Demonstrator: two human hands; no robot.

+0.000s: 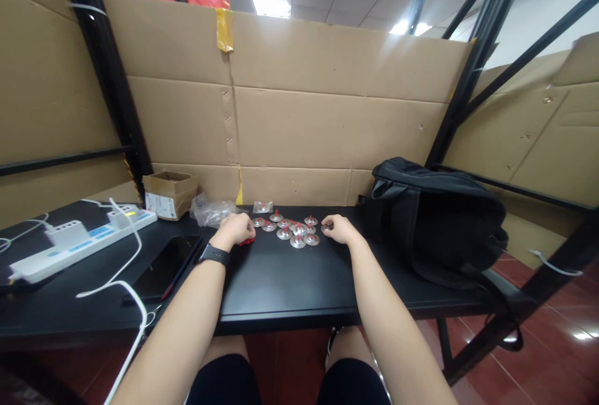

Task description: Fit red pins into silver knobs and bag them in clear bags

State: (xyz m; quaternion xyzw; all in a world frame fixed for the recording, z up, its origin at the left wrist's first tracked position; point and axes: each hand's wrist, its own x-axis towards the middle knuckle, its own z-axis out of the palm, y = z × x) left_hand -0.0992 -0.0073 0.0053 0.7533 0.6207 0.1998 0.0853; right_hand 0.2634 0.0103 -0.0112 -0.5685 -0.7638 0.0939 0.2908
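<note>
Several small silver finger cymbals (297, 241), domed discs with red loops on top, lie in a loose cluster on the black table (290, 286). At the cluster's left side, my left hand (235, 229) is closed, fingers bent down to the tabletop. A bit of red material (247, 241) shows under its fingertips; what it belongs to is hidden. My right hand (340, 229) is at the cluster's right edge, thumb and fingers pinching one finger cymbal (326, 228) that is partly covered. A small clear packet (262, 207) lies behind the cymbals.
Left of my hands are crumpled clear plastic (210, 210), an open small cardboard box (171, 195), a dark phone (168, 264) and a white power strip (84, 252) with cables. A black backpack (435, 224) stands on the right. Cardboard walls (299, 124) enclose the table.
</note>
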